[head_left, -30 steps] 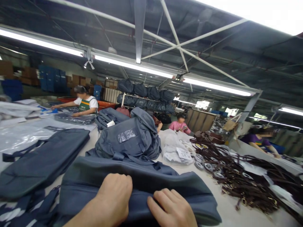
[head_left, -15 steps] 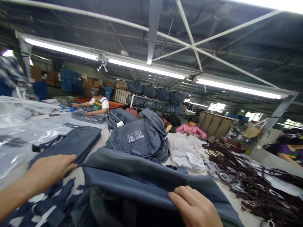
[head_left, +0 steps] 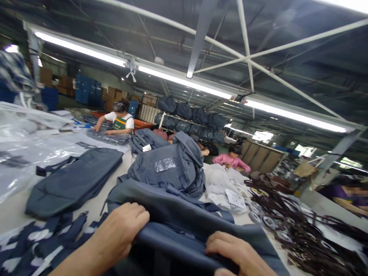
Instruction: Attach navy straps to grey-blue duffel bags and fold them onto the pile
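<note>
Directly before me lies a dark blue bag (head_left: 172,235) with its mouth spread and a dark inside showing. My left hand (head_left: 126,226) is closed over the bag's near edge at the left, fingers curled onto the fabric. On the right, my right hand (head_left: 235,251) grips the same edge, its fingertips bent into the opening. Past the bag's far side stands a bulky blue-grey bag (head_left: 161,168) with a clear plastic window on its face. A flat dark blue bag (head_left: 77,176) with a strap rests left of my hands.
Dark blue straps (head_left: 37,241) lie at the lower left. Clear plastic sheets (head_left: 20,161) cover the left side. White plastic bags (head_left: 221,188) and a heap of brown straps with buckles (head_left: 299,230) lie to the right. Co-workers (head_left: 119,122) sit further back.
My left hand has moved right, from beside the flat bag onto the open bag's edge. My right hand stays on the edge, fingers now reaching further in. The view has shifted slightly.
</note>
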